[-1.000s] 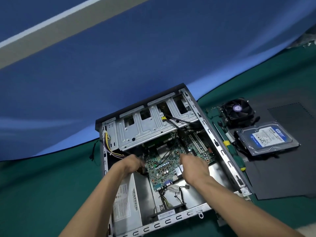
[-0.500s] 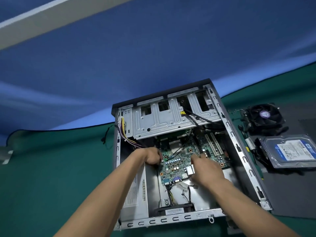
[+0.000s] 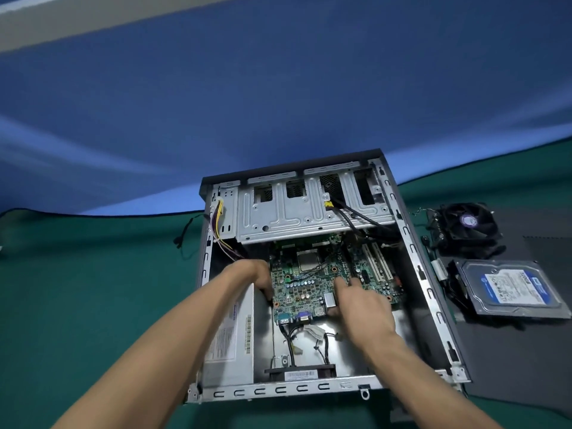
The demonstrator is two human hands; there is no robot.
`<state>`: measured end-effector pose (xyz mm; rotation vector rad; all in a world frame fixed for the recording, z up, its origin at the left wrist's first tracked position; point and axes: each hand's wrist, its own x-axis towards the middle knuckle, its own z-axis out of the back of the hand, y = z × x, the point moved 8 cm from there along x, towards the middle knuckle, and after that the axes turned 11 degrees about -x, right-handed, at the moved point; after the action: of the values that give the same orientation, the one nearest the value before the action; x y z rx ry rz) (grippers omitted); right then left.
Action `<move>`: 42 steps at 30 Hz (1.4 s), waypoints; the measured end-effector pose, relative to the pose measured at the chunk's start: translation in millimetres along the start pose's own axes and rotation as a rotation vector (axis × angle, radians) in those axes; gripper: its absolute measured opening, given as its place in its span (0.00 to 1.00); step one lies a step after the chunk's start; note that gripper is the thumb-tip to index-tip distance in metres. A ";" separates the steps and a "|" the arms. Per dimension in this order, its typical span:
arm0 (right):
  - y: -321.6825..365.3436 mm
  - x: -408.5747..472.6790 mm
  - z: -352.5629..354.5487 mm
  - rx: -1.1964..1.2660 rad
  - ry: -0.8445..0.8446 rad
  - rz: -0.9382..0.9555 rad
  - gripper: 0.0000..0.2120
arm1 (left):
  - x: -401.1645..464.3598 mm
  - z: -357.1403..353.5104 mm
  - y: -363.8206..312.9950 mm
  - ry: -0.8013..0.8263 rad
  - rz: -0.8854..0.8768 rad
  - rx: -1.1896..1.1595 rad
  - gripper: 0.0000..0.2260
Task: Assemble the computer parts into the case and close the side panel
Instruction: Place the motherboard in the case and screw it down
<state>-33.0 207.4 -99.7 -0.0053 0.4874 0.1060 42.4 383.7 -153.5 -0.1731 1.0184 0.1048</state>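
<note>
My left hand curls its fingers over the left edge of the green printed motherboard, gripping it; the fingertips are hidden below the board edge. My right hand lies on the board's right half, fingers fairly straight and slightly spread, index and middle tips pressing on the board surface, the thumb beside a small silver block near the rear ports. The motherboard sits inside the open grey metal computer case, which lies on its side with the side panel off. The board's far end is tucked under the silver perforated drive cage. A silver boxy power supply with a white label fills the case's left side, just beside my left forearm. Black cables with a yellow connector run over the cage; a yellow and purple wire bundle hangs at its left.

Outside the case on the right: a black round-bladed cooler fan, and nearer me a blue-labelled hard drive, both resting on a dark grey flat sheet. The worktop is covered in green cloth. Blue fabric backdrop behind, with a pale grey strip top left.
</note>
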 end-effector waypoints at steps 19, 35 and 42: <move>-0.4 4.3 -2.4 0.008 -0.052 -0.029 0.19 | -4.1 17.6 19.3 -0.201 0.061 -0.334 0.12; 5.6 14.0 -8.7 0.043 -0.027 0.001 0.23 | -7.3 13.9 1.5 -0.127 -0.101 -0.701 0.15; -1.2 16.7 -9.5 0.101 -0.016 -0.001 0.21 | -15.7 26.2 -14.5 -0.302 -0.210 -0.155 0.13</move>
<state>-22.7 207.5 -115.9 0.0937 0.4764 0.0806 58.6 374.4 -125.3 -0.3930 0.6863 0.0173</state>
